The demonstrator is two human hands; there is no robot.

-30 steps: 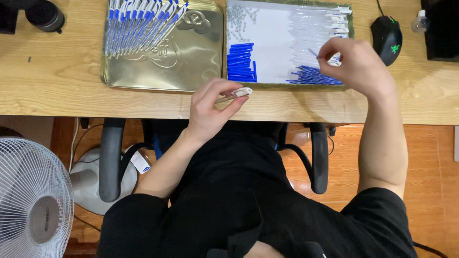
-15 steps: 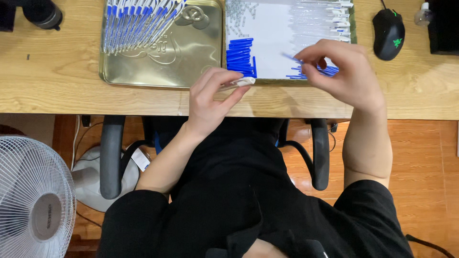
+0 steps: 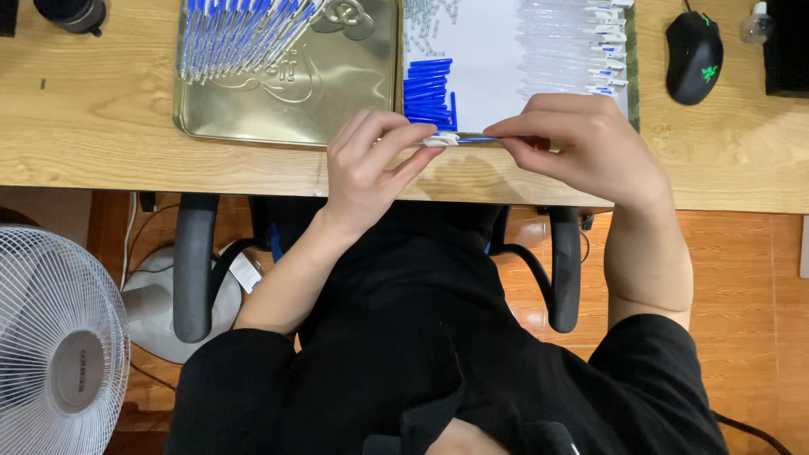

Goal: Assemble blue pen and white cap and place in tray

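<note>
Slim clear plastic pen barrel (image 3: 438, 140) with thin blue refill, held level over the tabletop (image 3: 101, 126) edge.

We judge it light, stiff, slick; best pinched at both ends. Our left hand (image 3: 371, 164) and right hand (image 3: 581, 143) each close fingertips on it, beside a brass-coloured tin tray (image 3: 337, 93) of finished pens.

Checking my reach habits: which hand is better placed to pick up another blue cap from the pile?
Right, probably. The right hand lies beside the blue caps, while the left hand sits nearer the gold tray. Both currently hold the pen.
</note>
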